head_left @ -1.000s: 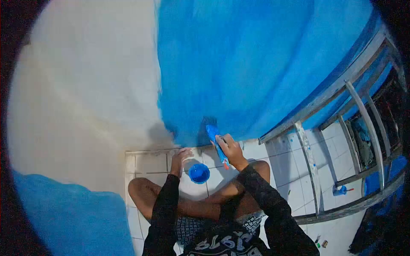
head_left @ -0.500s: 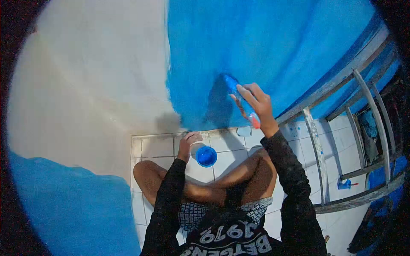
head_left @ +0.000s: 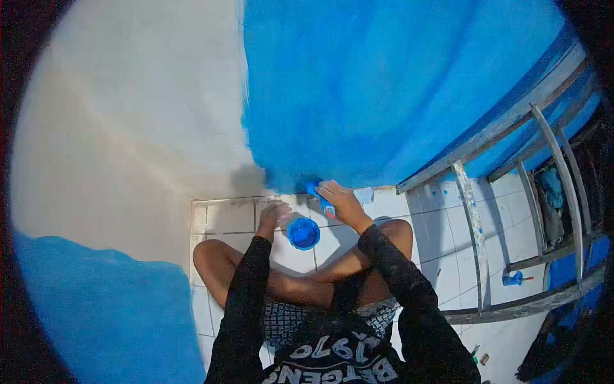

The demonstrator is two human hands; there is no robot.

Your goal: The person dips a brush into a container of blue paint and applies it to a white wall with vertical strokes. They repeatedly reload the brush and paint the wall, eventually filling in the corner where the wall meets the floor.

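Paintbrush (head_left: 324,203) lowered, right fingers (head_left: 330,187) around it, blue pot (head_left: 303,247) nearby

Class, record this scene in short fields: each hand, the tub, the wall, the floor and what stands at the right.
Right hand: grips a blue-coated paintbrush
Left hand: holds nothing visible, near the tub
Tub: blue, on the floor
Wall: part blue, part pale
Floor: white tiles
Right side: paint-spotted ladder

Black shirt (head_left: 334,357): upside-down "BETGENS"; number "197", last digit unclear.
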